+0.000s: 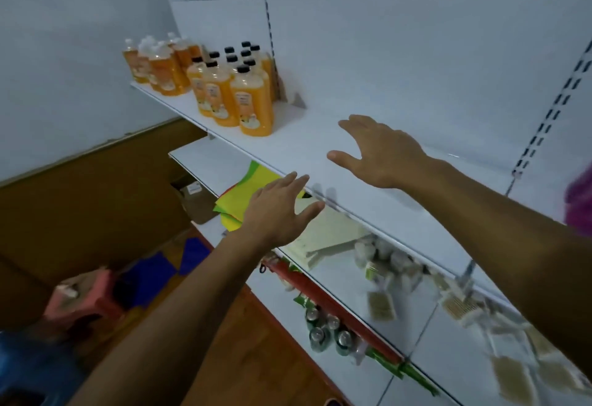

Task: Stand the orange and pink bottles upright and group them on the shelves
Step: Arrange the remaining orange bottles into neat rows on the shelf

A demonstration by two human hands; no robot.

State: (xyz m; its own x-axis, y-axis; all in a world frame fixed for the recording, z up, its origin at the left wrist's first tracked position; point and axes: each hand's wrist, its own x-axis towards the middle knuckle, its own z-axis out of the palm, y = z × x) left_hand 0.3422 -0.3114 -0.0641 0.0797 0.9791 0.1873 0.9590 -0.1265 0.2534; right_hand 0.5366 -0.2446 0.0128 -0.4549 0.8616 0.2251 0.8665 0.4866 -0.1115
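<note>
both hands reach out over the top shelf (pixel 320 136) and hold nothing. the left hand (pixel 275 210) hangs at the shelf's front edge, fingers straight and spread a little, thumb out to the side. the right hand (pixel 381 152) is above the bare white shelf surface, fingers straight and loosely spread, thumb pointing left. whether either hand touches the shelf is not clear.

the orange bottles (pixel 224 85) stand upright at the far left end of that shelf, packed close together. those with black caps (pixel 242 69) form the nearer cluster; the ones behind them to the left have white caps (pixel 147 41). the bottles are well apart from both hands.

a pink shape (pixel 579 200) shows at the right edge of the view, blurred and cut off, so what it is cannot be told.

on the shelf below lie green and yellow sheets (pixel 250 187) and a pale flat box (pixel 320 235), with small packets (pixel 384 264) further right, blurred. lower still are cans (pixel 323 332) and green wrapped packs (pixel 413 370). on the floor to the left are a pink stool (pixel 83 296) and blue mats (pixel 157 271).
</note>
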